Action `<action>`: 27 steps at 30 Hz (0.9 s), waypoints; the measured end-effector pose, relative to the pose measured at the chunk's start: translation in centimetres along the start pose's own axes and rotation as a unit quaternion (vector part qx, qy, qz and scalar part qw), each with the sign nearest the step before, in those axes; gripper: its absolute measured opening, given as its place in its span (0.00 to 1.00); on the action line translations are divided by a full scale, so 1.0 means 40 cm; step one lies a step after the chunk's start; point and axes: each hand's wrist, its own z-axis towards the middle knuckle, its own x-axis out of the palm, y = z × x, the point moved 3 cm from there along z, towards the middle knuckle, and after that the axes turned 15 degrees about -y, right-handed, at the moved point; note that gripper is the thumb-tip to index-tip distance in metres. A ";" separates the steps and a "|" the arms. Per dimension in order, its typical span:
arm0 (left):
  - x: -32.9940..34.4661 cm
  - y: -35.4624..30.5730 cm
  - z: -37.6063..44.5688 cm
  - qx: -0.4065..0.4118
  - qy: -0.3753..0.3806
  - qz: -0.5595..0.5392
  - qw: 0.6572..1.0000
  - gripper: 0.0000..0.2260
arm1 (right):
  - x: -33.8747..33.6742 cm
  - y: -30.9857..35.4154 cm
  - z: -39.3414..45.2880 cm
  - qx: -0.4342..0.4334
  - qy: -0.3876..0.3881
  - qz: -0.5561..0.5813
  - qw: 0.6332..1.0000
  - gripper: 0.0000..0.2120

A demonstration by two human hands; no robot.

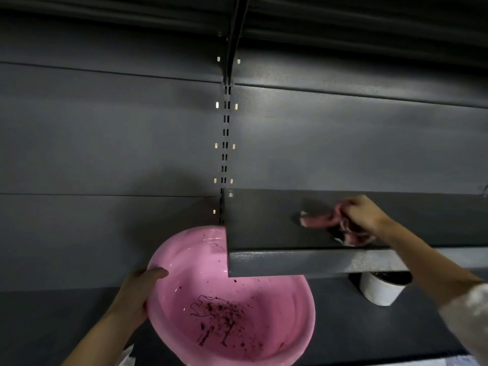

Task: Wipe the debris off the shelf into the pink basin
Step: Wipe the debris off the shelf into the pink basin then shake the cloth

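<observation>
A dark grey metal shelf (264, 228) juts out at the right, its left end above the pink basin (184, 260). My left hand (137, 294) grips the basin's left rim and holds it under the shelf's left corner. Dark debris (224, 318) lies scattered in the basin's bottom. On top of the shelf, my right hand (364, 212) is closed on a crumpled pink cloth (319, 220) that rests on the surface toward the middle. The shelf top left of the cloth looks bare.
A white round container (380, 289) with dark contents stands on the lower shelf (330, 326), beneath the upper shelf's front lip. A slotted upright (225, 143) runs down the grey back panel. Another shelf overhangs at the top.
</observation>
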 end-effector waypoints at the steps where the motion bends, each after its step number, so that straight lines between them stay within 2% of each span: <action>1: 0.002 0.002 -0.002 0.001 0.003 0.000 1.000 0.06 | -0.010 -0.028 -0.009 0.013 0.009 -0.021 1.000 0.20; 3: 0.004 0.005 -0.006 0.001 0.006 -0.004 1.000 0.06 | 0.003 -0.037 -0.038 -0.006 0.037 -0.044 0.998 0.20; 5: 0.003 0.007 -0.010 -0.001 0.007 -0.006 1.000 0.05 | 0.035 0.005 -0.072 -0.060 0.066 -0.052 0.995 0.22; 8: -0.002 0.008 -0.012 -0.005 0.009 -0.009 1.000 0.10 | 0.097 0.096 -0.122 -0.140 0.108 -0.048 0.983 0.23; 11: -0.012 0.009 -0.015 -0.011 0.003 -0.013 1.000 0.13 | 0.173 0.186 -0.172 -0.215 0.147 -0.041 0.965 0.13; 15: -0.023 0.008 -0.013 -0.013 -0.004 -0.010 1.000 0.14 | 0.265 0.291 -0.227 -0.294 0.183 -0.013 0.938 0.07; 17: -0.019 0.005 -0.010 -0.015 -0.001 -0.006 1.000 0.15 | 0.301 0.324 -0.244 -0.317 0.191 -0.002 0.929 0.13; 19: -0.009 0.001 -0.010 -0.015 0.004 -0.003 1.000 0.16 | 0.312 0.339 -0.246 -0.294 0.199 0.043 0.934 0.15; 21: 0.003 -0.002 -0.010 -0.013 0.009 -0.003 1.000 0.16 | 0.288 0.327 -0.217 -0.239 0.192 0.112 0.945 0.11; 22: 0.007 -0.003 -0.009 -0.015 0.010 -0.006 1.000 0.16 | 0.263 0.310 -0.192 -0.214 0.176 0.136 0.951 0.09; 24: 0.011 0.000 -0.004 -0.023 0.010 -0.011 1.000 0.16 | 0.190 0.253 -0.134 -0.172 0.127 0.163 0.963 0.11; 27: 0.007 0.008 0.001 -0.029 0.012 -0.013 0.999 0.15 | 0.066 0.113 -0.059 -0.109 0.036 0.106 0.988 0.09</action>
